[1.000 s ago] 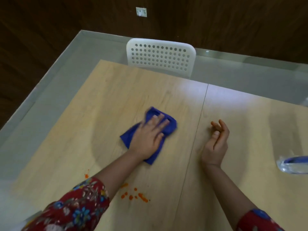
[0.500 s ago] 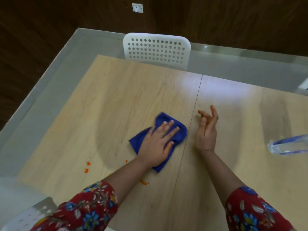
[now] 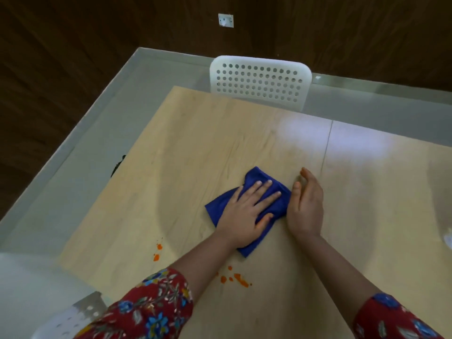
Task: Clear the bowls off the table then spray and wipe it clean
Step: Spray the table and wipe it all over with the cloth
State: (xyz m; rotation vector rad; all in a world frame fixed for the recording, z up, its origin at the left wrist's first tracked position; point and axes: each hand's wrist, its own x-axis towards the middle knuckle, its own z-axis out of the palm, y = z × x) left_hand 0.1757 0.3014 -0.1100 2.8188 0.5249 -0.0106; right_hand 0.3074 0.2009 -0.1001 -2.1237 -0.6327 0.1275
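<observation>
While pressing the blue cloth (image 3: 266, 189) flat under the left hand (image 3: 247, 216), fingers straight, slides it rightward across the table (image 3: 195, 143) until touching the right hand (image 3: 305, 206), open and set on edge. Leaves orange spots (image 3: 238, 280) behind the left wrist unwiped.

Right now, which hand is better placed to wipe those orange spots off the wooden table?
Left hand: it presses flat on the blue cloth, and the orange spots lie beside its forearm.

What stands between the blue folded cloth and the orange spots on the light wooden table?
Nothing visible. Bare light wooden tabletop lies between the blue folded cloth under the left hand and the orange spots nearer the person. The right hand stands at the cloth's right side, away from them.
</observation>
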